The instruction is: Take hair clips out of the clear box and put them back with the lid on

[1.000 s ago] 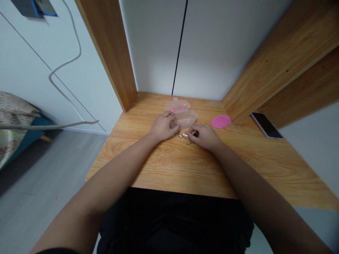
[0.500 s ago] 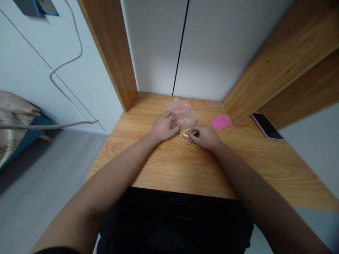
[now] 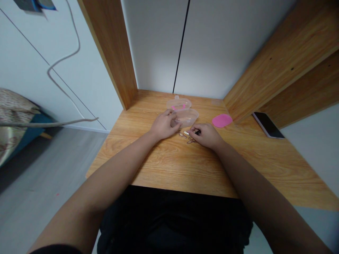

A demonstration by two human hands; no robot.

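My left hand [image 3: 164,126] rests on the near edge of a clear plastic oval case half [image 3: 188,118], its fingertips gripping the rim. A second clear half [image 3: 179,104] with a pink mark inside lies just behind it. My right hand [image 3: 208,136] pinches a small black-and-silver clip [image 3: 197,132] between its fingers. Small linked metal clips [image 3: 184,136] lie on the wooden desk [image 3: 148,158] between my hands, and my right hand's fingertips are close to them.
A pink rounded pad [image 3: 221,120] lies to the right of the case, and a black smartphone [image 3: 267,125] lies at the far right of the desk. Wooden shelf panels stand at both sides, with a white wall behind. A grey cable [image 3: 63,63] runs down the left wall.
My right hand has shifted slightly left and up toward the linked clips. The whole view has tilted a little, and my left hand stays on the case.
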